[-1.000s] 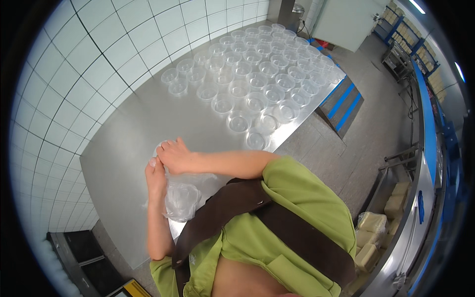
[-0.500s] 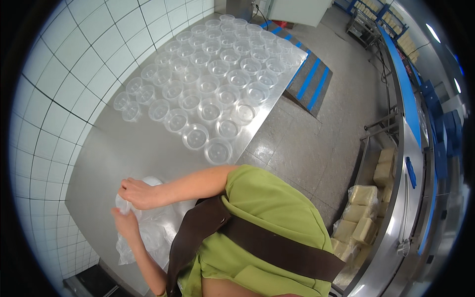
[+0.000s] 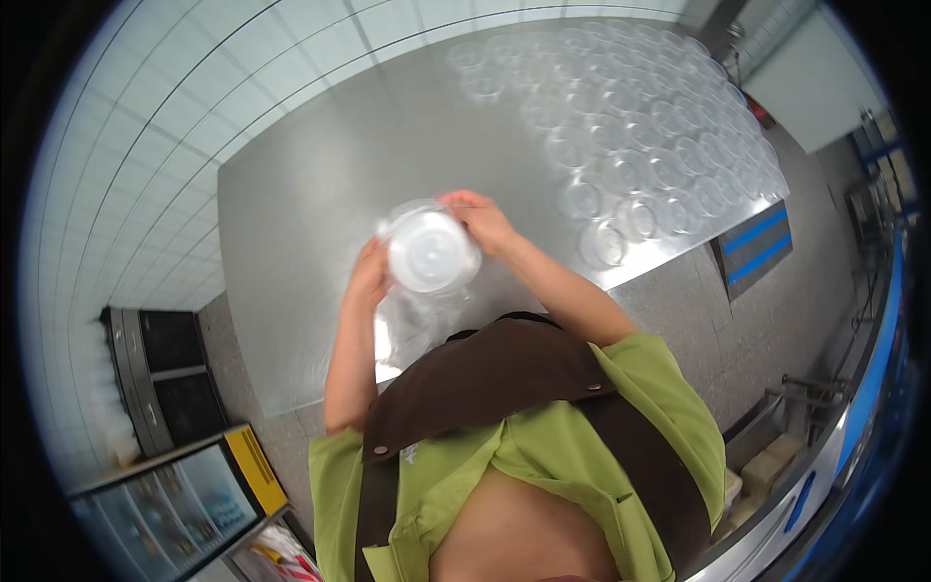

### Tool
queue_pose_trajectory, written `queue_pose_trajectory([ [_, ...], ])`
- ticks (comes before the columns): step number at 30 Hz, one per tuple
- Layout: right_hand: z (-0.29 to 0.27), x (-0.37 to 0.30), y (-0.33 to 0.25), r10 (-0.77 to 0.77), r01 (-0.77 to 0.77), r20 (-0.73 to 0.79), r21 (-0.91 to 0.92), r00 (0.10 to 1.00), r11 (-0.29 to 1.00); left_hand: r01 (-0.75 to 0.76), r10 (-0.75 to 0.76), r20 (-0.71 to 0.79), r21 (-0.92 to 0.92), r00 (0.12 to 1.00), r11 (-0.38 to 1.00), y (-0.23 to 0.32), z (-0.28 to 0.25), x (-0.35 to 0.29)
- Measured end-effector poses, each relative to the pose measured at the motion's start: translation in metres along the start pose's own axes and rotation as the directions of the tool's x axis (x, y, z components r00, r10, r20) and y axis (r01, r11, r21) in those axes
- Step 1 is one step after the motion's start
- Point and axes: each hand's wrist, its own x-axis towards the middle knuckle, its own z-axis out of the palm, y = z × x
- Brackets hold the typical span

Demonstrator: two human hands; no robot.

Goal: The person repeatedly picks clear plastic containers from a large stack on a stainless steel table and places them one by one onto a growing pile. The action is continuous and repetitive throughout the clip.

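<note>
A round stack of clear plastic bowls (image 3: 430,254), blurred by motion, is held over the steel table (image 3: 320,194). My left hand (image 3: 369,274) is closed on its left side, and my right hand (image 3: 482,223) grips its upper right side. How many bowls are nested in it cannot be made out. Beneath the stack, close to my apron, lies a crumpled clear plastic bag (image 3: 419,320). Several single clear bowls (image 3: 635,175) stand in rows across the right part of the table.
Tiled wall (image 3: 272,78) runs along the table's far and left sides. A ramp with blue stripes (image 3: 756,252) adjoins the table's right edge. At lower left stands a glass-front fridge (image 3: 175,504). Pale wrapped blocks (image 3: 766,475) lie in a trough at lower right.
My view has swung left, so the rows of bowls now appear at right. My hands have come up from the bag and moved apart around the stack.
</note>
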Motion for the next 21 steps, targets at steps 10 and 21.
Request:
queue_pose_trajectory([
  [10, -0.003, -0.101, -0.035, 0.221, -0.240, -0.186, -0.083, 0.957, 0.967, 0.002, 0.001, 0.240, -0.011, 0.971, 1.000, -0.005, -0.138, 0.059],
  [21, 0.066, -0.120, -0.054, 0.377, -0.385, -0.105, -0.079, 0.920, 0.919, 0.316, -0.413, 0.771, 0.286, 0.484, 0.905, -0.035, 0.025, 0.085],
])
